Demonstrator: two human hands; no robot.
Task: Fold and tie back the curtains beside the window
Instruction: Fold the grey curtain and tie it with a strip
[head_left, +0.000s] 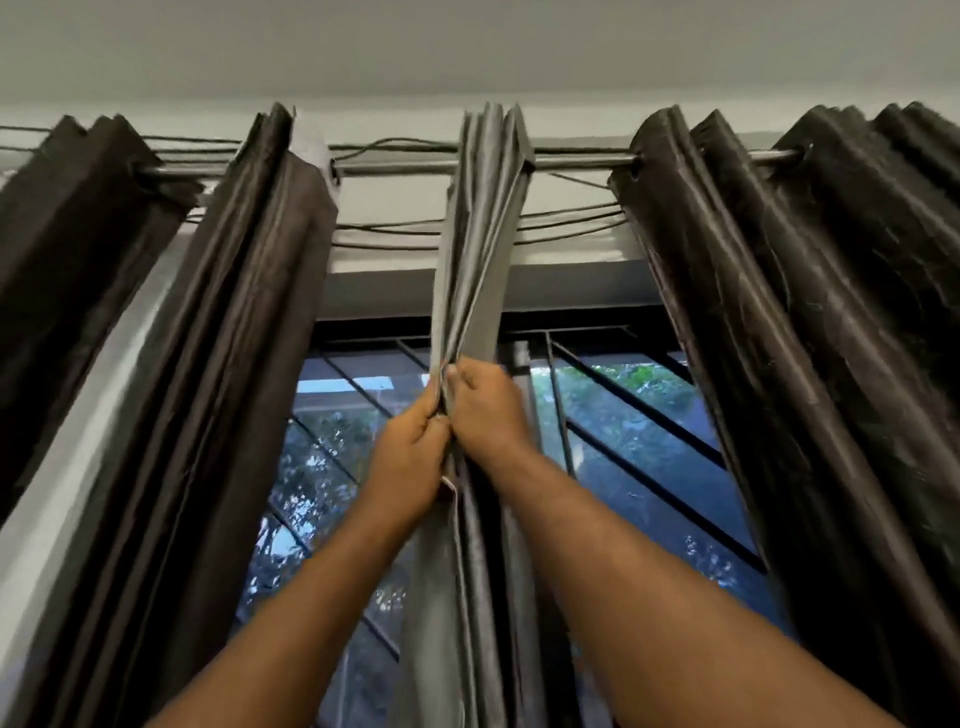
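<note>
Between the fingers: a narrow, shiny grey fabric curtain (480, 234), pleated and bunched tight, caught right between both grips.
Left grip: the left hand (410, 460) is on the bunch's left side, fingers curled and clamped on the folds, knuckles touching the other hand.
Right grip: the right hand (488, 410) is just above, thumb and fingers pinching the same folds.
Above the fingers: a round metal curtain rod (395, 167) carries the bunch, with thin dark cables (384, 228) strung along the wall.
Either side of the fingers: glossy dark brown curtains (249, 312), gathered, well apart from both hands.
Behind the fingers: a window (639, 405) with black slanted bars and foliage outside.
</note>
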